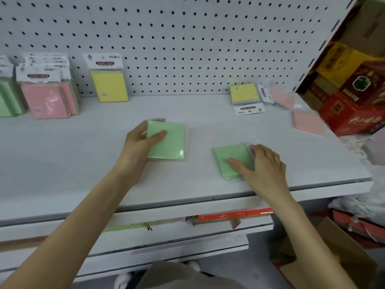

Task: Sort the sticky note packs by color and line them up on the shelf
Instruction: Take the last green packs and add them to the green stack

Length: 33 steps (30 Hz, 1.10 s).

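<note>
A person's left hand grips a green pack near the middle of a white shelf, with the thumb laid across its face and the fingers curled round its far left edge. Whether that pack rests on the shelf or is raised off it cannot be told. At four o'clock from it, well apart, the right hand holds a second green pack, thumb pressed on top and fingers hooked over the right edge; this one lies flat near the shelf's front lip. At ten o'clock, sorted packs stand upright against the pegboard: green ones at the far left, pink ones just beside them, and a lone yellow pack a little apart to their right. At two o'clock, unsorted stock lies flat: a yellow-topped stack and, nearer the shelf's right end, two blurred pink packs. Red boxes are piled at three o'clock, beyond the shelf's end.
</note>
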Motion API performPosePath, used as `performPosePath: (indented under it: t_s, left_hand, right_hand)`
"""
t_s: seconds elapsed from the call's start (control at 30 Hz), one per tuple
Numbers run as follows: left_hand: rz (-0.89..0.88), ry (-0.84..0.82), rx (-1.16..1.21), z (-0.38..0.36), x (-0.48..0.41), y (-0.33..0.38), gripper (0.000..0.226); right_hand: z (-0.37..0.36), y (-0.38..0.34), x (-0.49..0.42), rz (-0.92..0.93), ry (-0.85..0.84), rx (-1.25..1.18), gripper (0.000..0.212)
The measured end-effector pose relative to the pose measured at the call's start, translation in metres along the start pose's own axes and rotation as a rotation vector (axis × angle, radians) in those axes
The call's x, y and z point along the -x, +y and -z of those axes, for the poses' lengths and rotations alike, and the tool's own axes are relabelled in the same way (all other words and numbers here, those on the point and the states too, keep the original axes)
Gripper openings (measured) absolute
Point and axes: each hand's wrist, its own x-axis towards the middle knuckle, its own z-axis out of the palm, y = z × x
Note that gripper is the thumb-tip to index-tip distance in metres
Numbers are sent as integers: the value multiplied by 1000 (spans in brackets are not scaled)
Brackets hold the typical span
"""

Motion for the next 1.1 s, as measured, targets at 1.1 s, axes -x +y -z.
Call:
performPosePath:
  t_s: [1.1]
  left_hand:
    - [-197, 76, -242, 395, 10, 36, 43]
  right_hand:
    - [-135, -351, 26, 380, -264, -721, 69]
